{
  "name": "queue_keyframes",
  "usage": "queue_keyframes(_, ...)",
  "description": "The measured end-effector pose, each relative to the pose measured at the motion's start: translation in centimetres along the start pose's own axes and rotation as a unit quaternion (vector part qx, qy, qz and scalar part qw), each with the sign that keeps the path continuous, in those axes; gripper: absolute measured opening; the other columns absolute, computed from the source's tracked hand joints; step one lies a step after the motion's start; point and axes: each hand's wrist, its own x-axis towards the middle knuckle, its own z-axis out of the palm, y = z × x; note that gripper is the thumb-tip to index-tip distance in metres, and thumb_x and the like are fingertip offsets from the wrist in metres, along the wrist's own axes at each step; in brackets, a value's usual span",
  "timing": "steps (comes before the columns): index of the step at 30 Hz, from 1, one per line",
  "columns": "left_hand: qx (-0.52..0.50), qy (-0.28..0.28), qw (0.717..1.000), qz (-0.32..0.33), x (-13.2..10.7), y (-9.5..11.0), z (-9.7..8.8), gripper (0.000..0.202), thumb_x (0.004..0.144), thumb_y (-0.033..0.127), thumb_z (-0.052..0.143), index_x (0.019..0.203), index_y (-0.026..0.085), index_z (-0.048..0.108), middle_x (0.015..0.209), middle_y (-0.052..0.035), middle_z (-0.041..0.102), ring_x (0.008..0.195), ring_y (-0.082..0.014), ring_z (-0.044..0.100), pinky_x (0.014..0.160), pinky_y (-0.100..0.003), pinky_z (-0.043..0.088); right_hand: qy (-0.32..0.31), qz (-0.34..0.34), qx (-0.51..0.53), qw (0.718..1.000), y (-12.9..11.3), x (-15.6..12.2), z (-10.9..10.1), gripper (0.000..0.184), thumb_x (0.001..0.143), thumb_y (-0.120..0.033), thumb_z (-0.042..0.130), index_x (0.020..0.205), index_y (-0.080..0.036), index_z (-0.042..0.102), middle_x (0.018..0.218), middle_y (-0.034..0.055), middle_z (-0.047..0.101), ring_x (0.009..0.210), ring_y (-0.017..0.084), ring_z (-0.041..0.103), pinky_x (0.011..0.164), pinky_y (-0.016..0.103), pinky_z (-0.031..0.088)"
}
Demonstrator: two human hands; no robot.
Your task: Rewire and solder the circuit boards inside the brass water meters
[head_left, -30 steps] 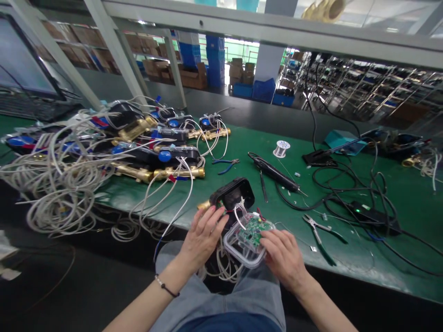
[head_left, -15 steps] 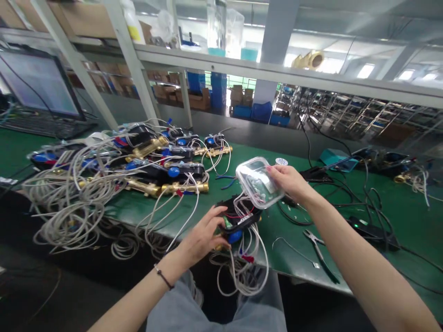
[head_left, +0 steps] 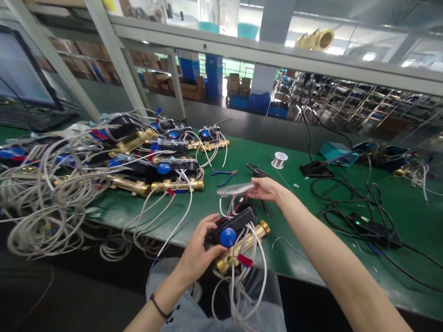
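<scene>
My left hand (head_left: 200,249) grips the left end of a water meter (head_left: 238,223), its thumb near a round blue cap (head_left: 227,237). The meter has a black housing on a brass pipe (head_left: 261,229) with threaded ends. It is tilted, so its open top faces away from me. Red and white wires rise from it, and white cables with a red tag (head_left: 245,260) hang at the front. Between its fingers and thumb, my right hand (head_left: 265,189) holds a clear plastic cover (head_left: 235,189) almost edge-on, just above and behind the housing.
Several similar meters (head_left: 180,166) with tangled white cables (head_left: 58,221) lie at left. Blue-handled pliers (head_left: 223,174), a solder spool (head_left: 279,160) and a black-handled tool (head_left: 258,170) lie behind my hands. Black cords and a power strip (head_left: 375,228) spread at right. A shelf beam (head_left: 242,46) crosses above.
The meter has tipped, bringing its blue cap and brass pipe into fuller view. My right hand has lowered the clear cover and turned it from face-on to nearly edge-on. The camera view has shifted.
</scene>
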Motion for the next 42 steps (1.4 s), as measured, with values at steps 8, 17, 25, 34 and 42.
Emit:
queue_keyframes(8,0.146,0.036,0.986,0.065,-0.8,1.7,0.4,0.056,0.078,0.030,0.066,0.125,0.022,0.036,0.139,-0.0143,0.040,0.131,-0.0279,0.037,0.107,-0.053,0.033,0.113,-0.075,-0.176,0.975,1.4,-3.1,-2.5,0.016,0.084,-0.027,0.059,0.093,-0.015,0.062,0.091,0.0026,0.063,0.077,0.012,0.058,0.072,0.029,0.049)
queue_keyframes(17,0.200,0.095,0.968,0.114,-0.3,0.8,1.9,0.054,0.081,0.034,0.064,0.126,0.020,0.039,0.120,-0.0115,0.059,0.108,-0.0243,0.061,0.093,-0.038,0.051,0.154,-0.046,-0.140,0.977,8.1,-14.1,-0.4,0.040,0.077,-0.058,0.053,0.075,-0.018,0.056,0.057,0.0001,0.060,0.042,0.012,0.051,0.043,0.025,0.039)
queue_keyframes(25,0.147,0.211,0.965,0.055,-0.1,3.6,3.6,0.058,0.078,0.038,0.068,0.126,0.020,0.043,0.125,-0.0110,0.057,0.112,-0.0260,0.058,0.096,-0.040,0.048,0.030,-0.029,0.206,0.978,9.5,-16.8,6.8,0.049,0.075,-0.056,0.060,0.105,-0.018,0.057,0.102,0.0089,0.067,0.090,0.020,0.065,0.079,0.032,0.051)
queue_keyframes(34,0.021,0.100,0.992,-0.073,-1.1,5.6,-0.2,0.032,0.086,0.044,0.053,0.108,0.021,0.051,0.105,-0.0066,0.065,0.095,-0.0206,0.064,0.083,-0.033,0.051,0.123,-0.142,-0.033,0.982,5.5,-13.1,2.8,0.039,0.074,-0.051,0.063,0.090,-0.017,0.056,0.085,0.0061,0.066,0.076,0.019,0.060,0.069,0.030,0.048)
queue_keyframes(42,0.189,-0.019,0.974,-0.125,9.5,5.8,-5.4,0.030,0.078,0.044,0.054,0.086,0.017,0.063,0.087,-0.0069,0.066,0.077,-0.0197,0.060,0.066,-0.026,0.045,0.053,-0.262,-0.427,0.864,-1.7,-13.7,0.3,0.020,0.083,-0.034,0.053,0.094,-0.018,0.055,0.076,0.0027,0.063,0.064,0.015,0.054,0.060,0.026,0.038)
